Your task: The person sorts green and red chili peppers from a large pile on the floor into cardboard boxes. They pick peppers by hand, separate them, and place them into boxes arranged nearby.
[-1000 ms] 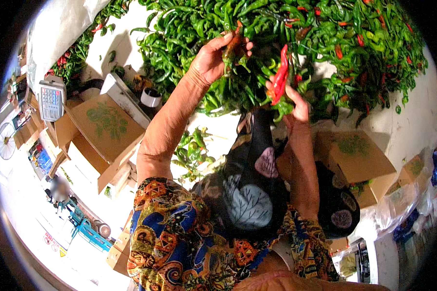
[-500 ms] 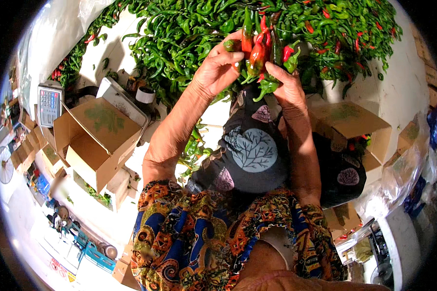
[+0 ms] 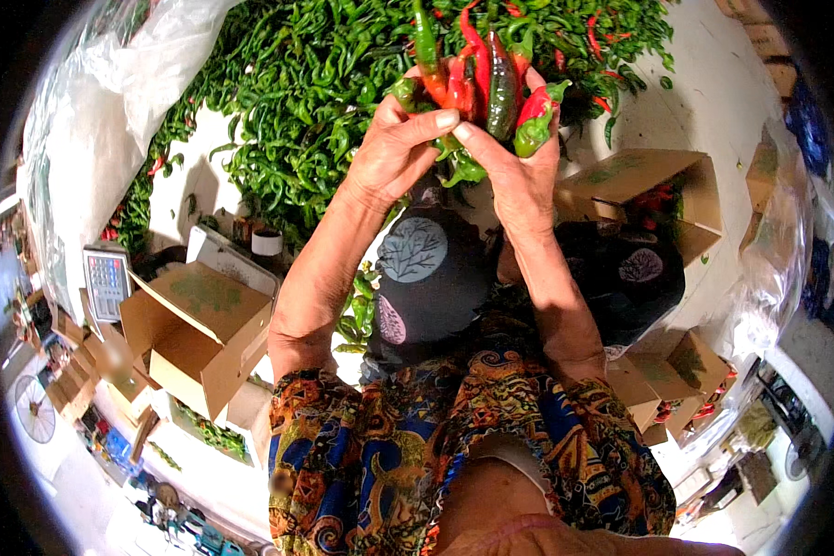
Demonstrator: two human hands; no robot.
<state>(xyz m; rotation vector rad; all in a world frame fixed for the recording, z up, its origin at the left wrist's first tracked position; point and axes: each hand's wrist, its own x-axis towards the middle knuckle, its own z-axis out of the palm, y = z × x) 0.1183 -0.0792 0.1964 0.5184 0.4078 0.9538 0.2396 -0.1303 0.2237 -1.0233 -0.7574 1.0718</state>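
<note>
Both hands closed on a bunch of chillies [image 3: 480, 79] — left hand [image 3: 394, 153], right hand [image 3: 519, 167] — huge green pile [image 3: 296, 102] at twelve o'clock unsorted; box [image 3: 658, 190] at three o'clock barely filled.

Pale floor [image 3: 713, 83] in bright light; open cardboard boxes [image 3: 199, 329]; clear plastic sheet [image 3: 111, 83].

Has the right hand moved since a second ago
Yes. The right hand has come in from the green pepper pile and now meets the left hand, both gripping the bunch of peppers.
</note>
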